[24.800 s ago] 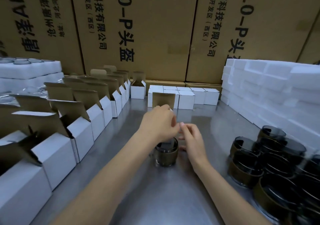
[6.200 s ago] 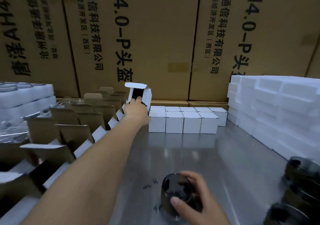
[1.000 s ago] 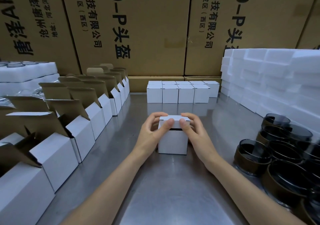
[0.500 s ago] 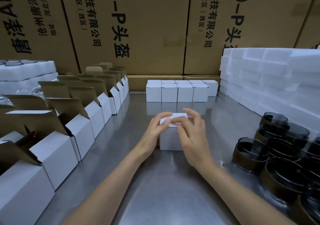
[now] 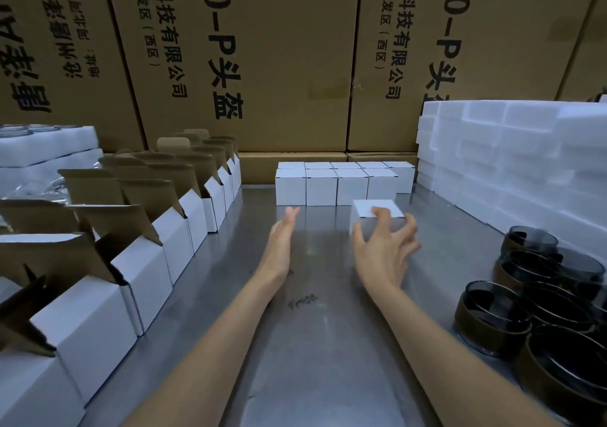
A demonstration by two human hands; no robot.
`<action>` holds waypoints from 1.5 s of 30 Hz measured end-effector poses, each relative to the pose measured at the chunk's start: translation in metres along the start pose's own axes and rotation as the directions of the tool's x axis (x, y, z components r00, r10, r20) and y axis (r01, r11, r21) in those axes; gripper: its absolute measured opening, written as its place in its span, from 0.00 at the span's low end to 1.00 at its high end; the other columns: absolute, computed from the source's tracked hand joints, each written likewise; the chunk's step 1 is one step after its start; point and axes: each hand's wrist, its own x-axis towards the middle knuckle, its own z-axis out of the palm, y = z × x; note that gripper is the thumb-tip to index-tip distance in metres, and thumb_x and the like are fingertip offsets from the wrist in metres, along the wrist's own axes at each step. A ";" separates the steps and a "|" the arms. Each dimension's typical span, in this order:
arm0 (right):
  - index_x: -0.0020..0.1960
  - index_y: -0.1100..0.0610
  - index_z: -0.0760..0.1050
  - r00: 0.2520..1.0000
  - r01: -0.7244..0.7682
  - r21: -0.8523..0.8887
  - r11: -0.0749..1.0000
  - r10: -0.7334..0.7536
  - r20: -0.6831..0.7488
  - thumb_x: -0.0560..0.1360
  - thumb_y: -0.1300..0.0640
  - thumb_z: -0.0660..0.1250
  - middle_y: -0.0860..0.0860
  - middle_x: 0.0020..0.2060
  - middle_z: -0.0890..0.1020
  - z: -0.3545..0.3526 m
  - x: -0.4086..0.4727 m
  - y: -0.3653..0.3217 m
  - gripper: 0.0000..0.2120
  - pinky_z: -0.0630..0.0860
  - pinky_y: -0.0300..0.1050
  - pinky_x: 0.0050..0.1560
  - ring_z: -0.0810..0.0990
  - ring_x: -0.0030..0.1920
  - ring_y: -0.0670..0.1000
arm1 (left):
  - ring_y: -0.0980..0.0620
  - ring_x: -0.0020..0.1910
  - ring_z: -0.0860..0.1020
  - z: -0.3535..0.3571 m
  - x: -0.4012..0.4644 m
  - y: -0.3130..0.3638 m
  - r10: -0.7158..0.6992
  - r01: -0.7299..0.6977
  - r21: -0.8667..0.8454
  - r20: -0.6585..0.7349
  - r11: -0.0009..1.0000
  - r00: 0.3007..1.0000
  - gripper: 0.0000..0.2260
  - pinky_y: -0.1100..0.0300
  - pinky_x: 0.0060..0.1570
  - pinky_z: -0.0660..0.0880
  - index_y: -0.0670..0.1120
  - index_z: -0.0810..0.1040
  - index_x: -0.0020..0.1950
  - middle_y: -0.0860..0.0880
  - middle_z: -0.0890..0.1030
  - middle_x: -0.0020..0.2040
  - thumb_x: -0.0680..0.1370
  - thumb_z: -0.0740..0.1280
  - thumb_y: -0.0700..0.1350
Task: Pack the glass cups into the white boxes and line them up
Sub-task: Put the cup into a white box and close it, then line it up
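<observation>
A closed small white cardboard box (image 5: pixel 374 213) sits on the steel table (image 5: pixel 322 344), just before the packed white box row (image 5: pixel 338 183). The right hand (image 5: pixel 384 249) grips it, fingers curled round; the left hand (image 5: pixel 281 239) hovers flat, touching nothing.

Dim, cool light; soft glare on steel table (image 5: pixel 322 344); wide-angle bending at edges; slight blur.

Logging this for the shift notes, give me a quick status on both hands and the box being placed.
Left hand open, off the box. Right hand curled over the closed white box, just short of the packed row. Nothing between them.
</observation>
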 end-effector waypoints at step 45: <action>0.66 0.65 0.63 0.928 -0.333 0.082 0.940 0.342 -0.151 0.82 0.58 0.52 0.62 0.67 0.66 0.079 0.184 0.042 0.16 0.66 0.56 0.59 0.64 0.67 0.61 | 0.49 0.70 0.63 -0.020 0.173 -0.038 0.045 -0.014 0.124 -0.250 0.992 0.967 0.31 0.59 0.62 0.60 0.45 0.60 0.76 0.48 0.58 0.74 0.76 0.67 0.47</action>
